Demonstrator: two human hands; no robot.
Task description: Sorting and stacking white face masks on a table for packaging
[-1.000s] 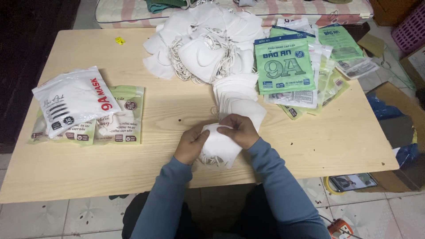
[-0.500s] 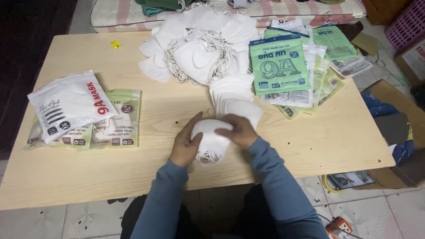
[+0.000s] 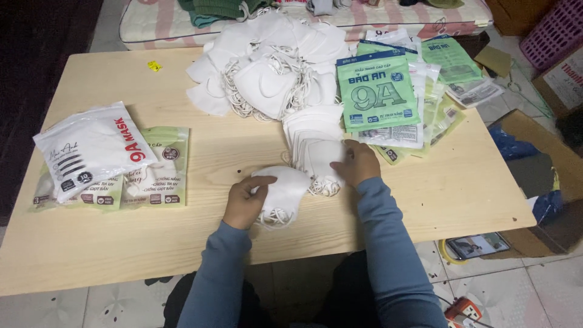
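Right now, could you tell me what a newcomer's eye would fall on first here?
A big heap of loose white masks at the table's far middle, with green packets to its right. Near the front edge, the left hand holds a small bundle of masks, while the right hand rests on a neat stack.

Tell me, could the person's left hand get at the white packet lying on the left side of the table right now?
Probably yes, once freed. The left hand holds a bunch of white masks, and only bare table lies between it and the white packet, which rests on top of green packets.

white masks (image 3: 280, 193), green packets (image 3: 378, 91), pale wooden table (image 3: 182, 237), blue sleeves (image 3: 388, 243)
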